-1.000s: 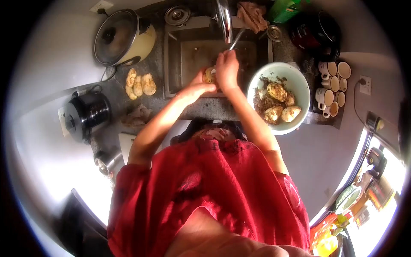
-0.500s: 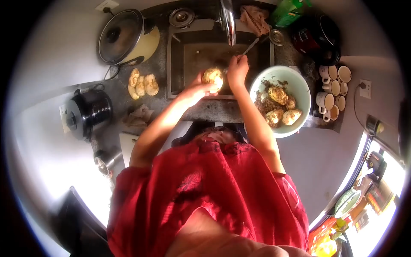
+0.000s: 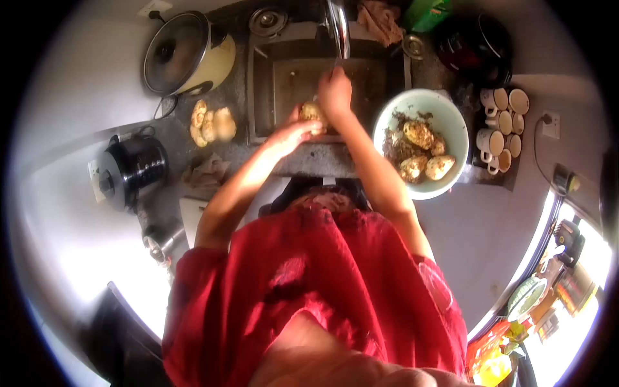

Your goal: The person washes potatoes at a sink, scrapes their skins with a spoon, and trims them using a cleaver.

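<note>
Over the front of the sink (image 3: 253,97), my left hand (image 3: 288,135) is wrapped round a partly peeled potato (image 3: 312,115). My right hand (image 3: 335,97) is closed beside and above the potato, fingers round a slim metal utensil whose working end is hidden. Its handle is hard to make out against the tap. To the right stands a pale green bowl (image 3: 459,129) holding several blotchy potatoes (image 3: 419,135) and dark peelings (image 3: 394,143). Several pale, peeled-looking potatoes (image 3: 208,126) lie on the counter left of the sink.
The tap (image 3: 338,32) hangs over the sink, near my right hand. A cream cooker (image 3: 213,64) and a black pot (image 3: 138,164) stand left. Enamel mugs (image 3: 490,140) and a dark cooker (image 3: 474,51) stand right. A brown cloth (image 3: 380,22) lies behind the sink.
My right hand has moved left and up, closer to the tap, and its utensil handle no longer points out to the right. The potato in my left hand has turned and shifted slightly left.
</note>
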Demonstrator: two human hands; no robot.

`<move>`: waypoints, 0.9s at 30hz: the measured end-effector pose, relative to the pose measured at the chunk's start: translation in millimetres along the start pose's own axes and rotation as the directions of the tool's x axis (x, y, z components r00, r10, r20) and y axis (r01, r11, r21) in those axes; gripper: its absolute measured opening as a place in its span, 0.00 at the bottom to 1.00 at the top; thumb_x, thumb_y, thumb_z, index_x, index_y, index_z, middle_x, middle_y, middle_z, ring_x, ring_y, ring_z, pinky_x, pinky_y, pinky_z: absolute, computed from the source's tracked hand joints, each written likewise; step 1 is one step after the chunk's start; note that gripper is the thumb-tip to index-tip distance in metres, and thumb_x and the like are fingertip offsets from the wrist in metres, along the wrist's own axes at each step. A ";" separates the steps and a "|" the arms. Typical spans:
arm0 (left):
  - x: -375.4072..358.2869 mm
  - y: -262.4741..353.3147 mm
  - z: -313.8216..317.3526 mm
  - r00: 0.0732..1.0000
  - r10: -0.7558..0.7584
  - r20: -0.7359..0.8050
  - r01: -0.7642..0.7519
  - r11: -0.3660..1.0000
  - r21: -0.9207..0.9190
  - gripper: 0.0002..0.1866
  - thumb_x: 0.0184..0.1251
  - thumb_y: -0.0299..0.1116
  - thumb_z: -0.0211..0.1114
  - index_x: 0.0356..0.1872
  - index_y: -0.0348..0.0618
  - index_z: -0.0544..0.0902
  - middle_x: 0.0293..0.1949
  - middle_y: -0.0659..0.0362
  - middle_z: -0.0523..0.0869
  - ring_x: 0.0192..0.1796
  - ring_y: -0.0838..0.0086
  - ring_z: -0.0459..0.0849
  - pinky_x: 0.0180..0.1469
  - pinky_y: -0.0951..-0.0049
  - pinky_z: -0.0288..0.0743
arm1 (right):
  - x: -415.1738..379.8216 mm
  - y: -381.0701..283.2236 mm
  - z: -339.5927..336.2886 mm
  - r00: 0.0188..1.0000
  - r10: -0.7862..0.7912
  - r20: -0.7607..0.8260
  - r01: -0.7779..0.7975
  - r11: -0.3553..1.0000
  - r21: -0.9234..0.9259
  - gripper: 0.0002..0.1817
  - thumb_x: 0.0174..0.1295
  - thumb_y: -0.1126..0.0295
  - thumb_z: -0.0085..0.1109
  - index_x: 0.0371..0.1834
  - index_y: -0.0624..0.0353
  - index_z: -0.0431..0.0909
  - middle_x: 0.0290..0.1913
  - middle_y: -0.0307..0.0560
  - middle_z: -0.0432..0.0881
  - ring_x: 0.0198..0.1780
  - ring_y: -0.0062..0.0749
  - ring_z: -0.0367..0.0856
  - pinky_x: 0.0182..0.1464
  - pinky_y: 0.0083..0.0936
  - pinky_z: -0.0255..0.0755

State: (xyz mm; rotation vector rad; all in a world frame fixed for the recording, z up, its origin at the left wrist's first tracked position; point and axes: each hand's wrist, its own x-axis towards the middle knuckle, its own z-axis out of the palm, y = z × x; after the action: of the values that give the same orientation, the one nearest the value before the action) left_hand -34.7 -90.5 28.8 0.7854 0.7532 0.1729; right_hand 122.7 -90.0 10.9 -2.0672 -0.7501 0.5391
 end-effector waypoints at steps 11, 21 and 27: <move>-0.1 4.4 -12.0 0.991 0.129 0.031 -0.132 0.983 0.127 0.41 0.52 0.19 0.68 0.67 0.50 0.57 0.56 0.53 0.73 0.55 0.65 0.77 0.52 0.63 0.80 | 27.2 45.0 10.0 0.993 0.112 0.028 -0.113 0.994 0.016 0.11 0.60 0.68 0.49 0.33 0.68 0.74 0.31 0.65 0.81 0.36 0.61 0.81 0.41 0.45 0.74; 9.4 -3.6 -27.1 0.996 0.034 0.084 -0.015 0.977 -0.212 0.27 0.63 0.43 0.61 0.61 0.44 0.70 0.50 0.54 0.82 0.51 0.63 0.82 0.47 0.63 0.81 | 19.2 11.2 3.1 0.974 0.124 -0.188 -0.071 0.961 0.267 0.08 0.62 0.69 0.54 0.34 0.64 0.71 0.31 0.62 0.81 0.36 0.61 0.79 0.37 0.44 0.72; 14.3 -4.7 -25.4 0.996 0.075 -0.046 -0.081 0.986 -0.146 0.28 0.62 0.42 0.61 0.63 0.49 0.68 0.53 0.54 0.79 0.50 0.64 0.82 0.45 0.64 0.80 | -3.5 7.7 6.7 0.993 -0.031 -0.110 0.043 0.993 0.108 0.09 0.63 0.68 0.53 0.33 0.64 0.70 0.30 0.66 0.79 0.36 0.65 0.78 0.37 0.51 0.70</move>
State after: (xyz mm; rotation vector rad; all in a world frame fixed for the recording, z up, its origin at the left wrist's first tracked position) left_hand -41.9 -73.4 5.9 0.6724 0.7398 0.3124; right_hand 118.5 -92.0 1.2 -1.9601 -0.6794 0.4341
